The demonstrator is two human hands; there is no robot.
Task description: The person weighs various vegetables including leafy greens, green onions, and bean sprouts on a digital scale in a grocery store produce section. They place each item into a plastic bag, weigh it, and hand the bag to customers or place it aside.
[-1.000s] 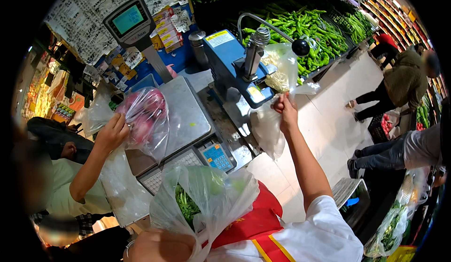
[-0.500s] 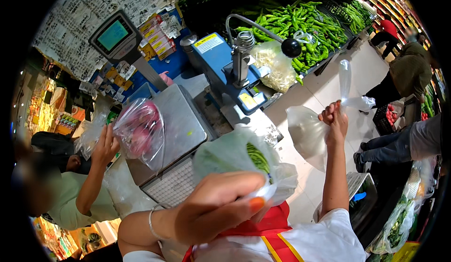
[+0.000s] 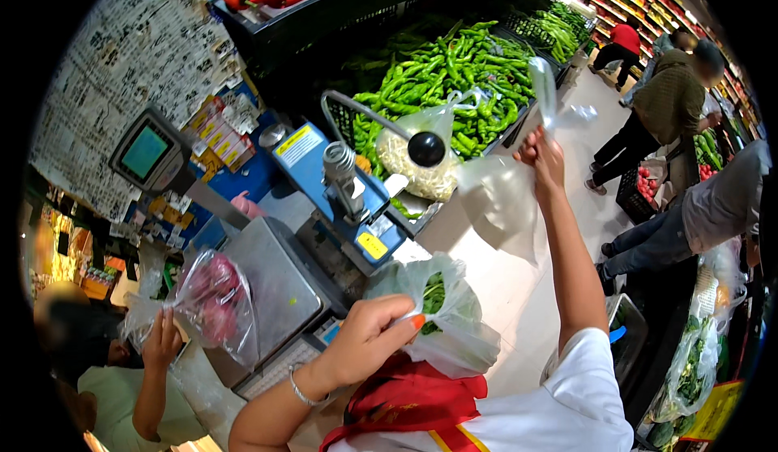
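Hands (image 3: 365,345) (image 3: 542,156) on bags (image 3: 462,330) (image 3: 498,201) (whitish, translucent)

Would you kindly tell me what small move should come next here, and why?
I would perhaps set down the cloudy bag first: the right hand grips its neck and the left hand grips a bag of greens, so neither is free for the black knob of the blue machine.

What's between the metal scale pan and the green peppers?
Head view: a blue machine, then a clear bag of pale strands against the green peppers.
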